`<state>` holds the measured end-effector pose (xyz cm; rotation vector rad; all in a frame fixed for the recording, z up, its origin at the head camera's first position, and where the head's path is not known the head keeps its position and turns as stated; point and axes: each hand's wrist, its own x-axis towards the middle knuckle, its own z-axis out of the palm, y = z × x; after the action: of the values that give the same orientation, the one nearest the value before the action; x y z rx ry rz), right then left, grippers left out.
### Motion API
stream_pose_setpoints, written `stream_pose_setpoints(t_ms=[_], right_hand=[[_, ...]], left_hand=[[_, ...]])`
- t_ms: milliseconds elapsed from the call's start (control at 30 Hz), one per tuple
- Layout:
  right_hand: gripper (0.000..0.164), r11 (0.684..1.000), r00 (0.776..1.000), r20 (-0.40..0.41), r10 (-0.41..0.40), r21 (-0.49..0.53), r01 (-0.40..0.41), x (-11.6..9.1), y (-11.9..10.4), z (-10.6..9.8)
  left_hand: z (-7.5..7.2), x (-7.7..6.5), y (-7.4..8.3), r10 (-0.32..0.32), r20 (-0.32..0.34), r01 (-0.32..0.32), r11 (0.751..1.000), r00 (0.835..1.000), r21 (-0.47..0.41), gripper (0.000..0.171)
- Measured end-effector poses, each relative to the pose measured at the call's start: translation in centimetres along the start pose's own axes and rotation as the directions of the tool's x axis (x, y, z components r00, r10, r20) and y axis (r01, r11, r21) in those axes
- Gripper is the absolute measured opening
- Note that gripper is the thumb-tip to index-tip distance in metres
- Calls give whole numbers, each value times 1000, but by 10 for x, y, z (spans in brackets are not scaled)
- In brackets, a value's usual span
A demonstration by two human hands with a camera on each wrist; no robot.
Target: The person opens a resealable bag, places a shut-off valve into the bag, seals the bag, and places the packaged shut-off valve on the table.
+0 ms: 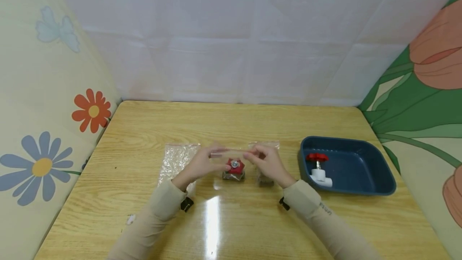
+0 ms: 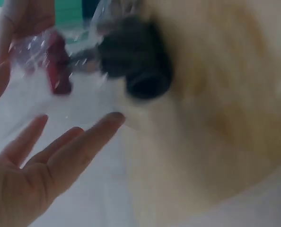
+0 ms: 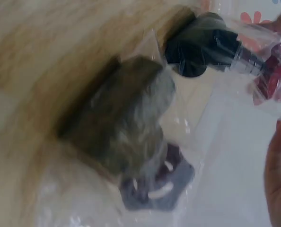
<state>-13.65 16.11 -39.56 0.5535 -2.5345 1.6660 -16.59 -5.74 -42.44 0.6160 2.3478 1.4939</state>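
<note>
- Dark valve with a red handle [image 3: 202,45]: upright inside a clear bag [image 1: 234,177], on the table between the hands.
- Right hand [image 1: 266,161]: thumb and forefinger closed together, pinching the bag's upper edge.
- Left hand [image 1: 203,163]: fingers loosely spread, thumb well apart from them, at the bag's other side.
- Grey valve [image 3: 131,109]: bagged, just right of the first.
- Flat clear bag [image 1: 175,159]: left, partly behind the left arm.
- Blue tray [image 1: 364,173]: far right, holding a white valve [image 1: 319,175].
- Wooden table [image 1: 231,121]: under everything.
</note>
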Motion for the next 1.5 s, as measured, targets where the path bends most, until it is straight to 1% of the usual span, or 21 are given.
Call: stream_pose_setpoints(t_ms=[67, 100, 133, 167, 233, 267, 300, 367, 433, 533, 633, 733, 800, 833, 967, 1000, 1033, 1100, 1233, 1300, 1500], right_hand=[[9, 997, 998, 27, 48, 53, -49, -1, 11, 5], [12, 993, 996, 56, 75, 88, -80, -1, 16, 7], [17, 987, 991, 86, 104, 113, -114, -1, 21, 10], [22, 980, 984, 116, 132, 136, -147, -2, 23, 13], [32, 966, 970, 168, 176, 159, -202, -4, 25, 17], [36, 963, 964, 183, 192, 155, -221, -4, 25, 18], [38, 961, 960, 186, 210, 144, -238, -5, 25, 20], [40, 962, 958, 163, 234, 104, -253, -6, 21, 21], [36, 972, 967, 143, 212, 73, -224, -7, 15, 22], [28, 987, 982, 120, 143, 54, -150, -7, 6, 22], [24, 993, 991, 91, 103, 48, -107, -6, 13, 26], [22, 993, 992, 63, 114, 16, -115, -5, 25, 30], [22, 991, 990, 58, 132, 8, -133, -4, 30, 32], [21, 989, 988, 62, 142, 22, -143, -4, 31, 32], [20, 979, 982, 76, 173, 98, -180, -5, 31, 33], [20, 975, 980, 77, 182, 114, -190, -5, 30, 34], [19, 972, 979, 81, 188, 129, -198, -5, 30, 34], [18, 970, 976, 77, 205, 117, -213, -5, 29, 35], [16, 969, 970, 83, 231, 74, -237, -5, 29, 37], [15, 968, 966, 86, 242, 49, -247, -5, 30, 38], [17, 942, 940, 85, 332, 29, -335, -4, 28, 41]], left_hand=[[5, -1, -7, -41, 44, 46, 992, 998, -121, 50], [8, -2, -10, -49, 64, 60, 982, 997, -178, 50], [10, -2, -12, -45, 77, 61, 974, 996, -218, 48], [12, -2, -14, -36, 78, 53, 972, 996, -230, 47], [15, -2, -15, -29, 60, 42, 972, 998, -230, 44], [16, -2, -16, -23, 52, 34, 973, 998, -229, 43], [16, -2, -16, -24, 45, 33, 973, 999, -227, 42], [17, -2, -15, -37, 31, 43, 974, 999, -222, 41], [18, -2, -15, -49, 17, 52, 974, 999, -223, 39], [21, -1, -14, -62, -14, 57, 974, 998, -220, 36], [24, -1, -14, -65, -47, 53, 975, 997, -217, 34], [26, 0, -13, -77, -68, 60, 974, 995, -219, 33], [26, 0, -12, -62, -80, 46, 982, 995, -184, 31], [27, 0, -11, -55, -82, 40, 984, 995, -172, 31], [27, -1, -9, -49, -76, 37, 989, 996, -146, 27], [27, -1, -9, -55, -69, 44, 987, 996, -156, 26], [27, -1, -8, -75, -59, 63, 982, 995, -178, 26], [28, -1, -9, -92, -45, 82, 978, 995, -190, 23], [28, -2, -10, -99, -20, 93, 977, 995, -193, 21], [28, -2, -11, -93, -14, 89, 979, 996, -184, 20], [27, -3, -13, -140, 5, 138, 968, 990, -208, 21]])
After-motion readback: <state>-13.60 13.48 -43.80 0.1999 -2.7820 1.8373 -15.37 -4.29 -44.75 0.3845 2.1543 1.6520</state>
